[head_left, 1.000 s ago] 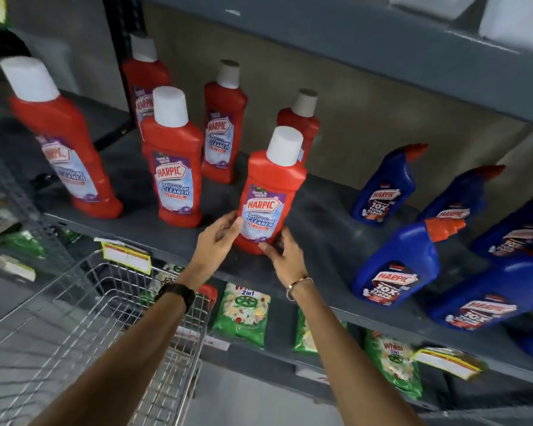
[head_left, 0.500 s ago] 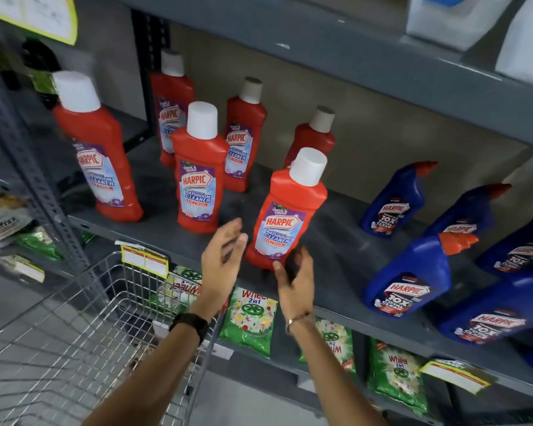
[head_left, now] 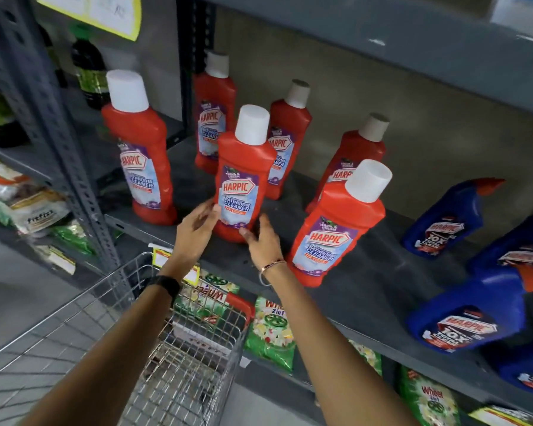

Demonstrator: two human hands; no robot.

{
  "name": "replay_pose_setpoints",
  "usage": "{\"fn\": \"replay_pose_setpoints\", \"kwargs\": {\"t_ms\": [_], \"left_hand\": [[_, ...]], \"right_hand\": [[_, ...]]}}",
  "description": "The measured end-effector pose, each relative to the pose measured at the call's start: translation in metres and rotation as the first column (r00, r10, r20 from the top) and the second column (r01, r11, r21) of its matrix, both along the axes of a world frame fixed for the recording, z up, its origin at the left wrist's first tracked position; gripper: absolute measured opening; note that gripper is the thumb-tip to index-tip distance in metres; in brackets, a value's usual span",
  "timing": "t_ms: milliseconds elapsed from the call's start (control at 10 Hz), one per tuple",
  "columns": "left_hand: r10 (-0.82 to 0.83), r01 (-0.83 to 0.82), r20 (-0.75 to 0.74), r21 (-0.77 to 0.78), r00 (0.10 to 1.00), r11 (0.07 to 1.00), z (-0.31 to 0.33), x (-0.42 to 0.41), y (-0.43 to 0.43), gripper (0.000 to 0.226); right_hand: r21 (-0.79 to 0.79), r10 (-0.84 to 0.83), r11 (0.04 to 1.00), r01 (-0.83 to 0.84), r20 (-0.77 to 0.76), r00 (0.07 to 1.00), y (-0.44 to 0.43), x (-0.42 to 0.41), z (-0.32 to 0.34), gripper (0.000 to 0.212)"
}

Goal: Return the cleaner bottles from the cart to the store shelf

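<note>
Both hands frame the base of the middle red Harpic bottle (head_left: 243,176) on the shelf (head_left: 366,272), apparently straightening it. The left hand (head_left: 197,229) is open with fingertips on its label; the right hand (head_left: 263,241), open too, touches its foot. Next, probably, square it up beside its neighbours, then let go.

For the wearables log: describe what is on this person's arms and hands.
Both forearms are bare, with no sleeves or gloves in view. The left hand has a black band at its wrist, like a watch. The right hand has a thin metallic bracelet.

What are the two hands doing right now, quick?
Left hand: open, fingers against the middle red bottle.
Right hand: open, thumb touching the same bottle's base; not gripping it.
</note>
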State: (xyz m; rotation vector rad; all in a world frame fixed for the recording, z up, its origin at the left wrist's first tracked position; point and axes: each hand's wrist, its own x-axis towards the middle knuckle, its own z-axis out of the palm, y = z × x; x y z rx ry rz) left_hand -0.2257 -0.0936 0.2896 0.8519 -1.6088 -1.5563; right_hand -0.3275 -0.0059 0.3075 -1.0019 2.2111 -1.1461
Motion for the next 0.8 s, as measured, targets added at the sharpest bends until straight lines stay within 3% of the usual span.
{"fn": "replay_pose_setpoints", "kwargs": {"t_ms": [100,400,700,800], "left_hand": [[-0.070,0.069,0.034,0.034,0.997,0.997,0.001,0.010,-0.002,0.047],[-0.176,0.176,-0.009,0.061,0.984,0.982,-0.001,0.024,0.009,0.050],[-0.132,0.133,-0.022,0.026,0.991,0.991,-0.005,0.022,0.011,0.056],[-0.002,0.001,-0.026,-0.039,1.000,0.999,-0.008,0.023,0.021,0.049]], "right_hand": [[-0.043,-0.028,0.999,0.026,-0.040,0.999,0.010,0.002,-0.009,0.049],[-0.121,-0.056,0.992,0.040,-0.134,0.989,0.031,0.018,-0.018,0.045],[-0.145,-0.068,0.988,0.051,-0.119,0.991,0.027,0.020,-0.024,0.042],[-0.183,-0.082,0.980,0.079,-0.006,0.997,0.033,0.026,-0.026,0.051]]}}
